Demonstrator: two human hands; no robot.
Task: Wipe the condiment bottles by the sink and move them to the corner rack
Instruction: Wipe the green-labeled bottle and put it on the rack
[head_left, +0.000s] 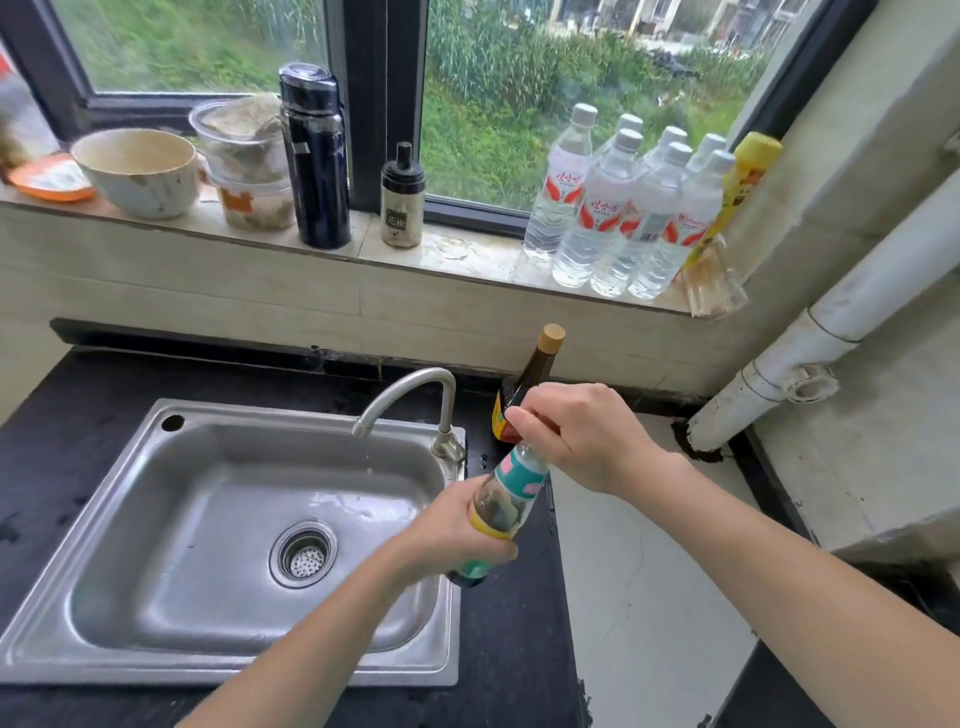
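Item: glass condiment bottle (511, 491), centre frame, tilted. Left hand (457, 530) grips base; right hand (582, 436) clasps neck. Likely rigid, breakable, slippery; hold body, not cap.

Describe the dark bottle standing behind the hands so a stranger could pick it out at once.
Start at the steel sink and follow its curved faucet to the right. Just past the faucet's base, against the back wall, a dark brown bottle stands upright on the black counter. Its tan cap and long dark neck set it apart from the clear, teal-labelled bottle held tilted in front of it.
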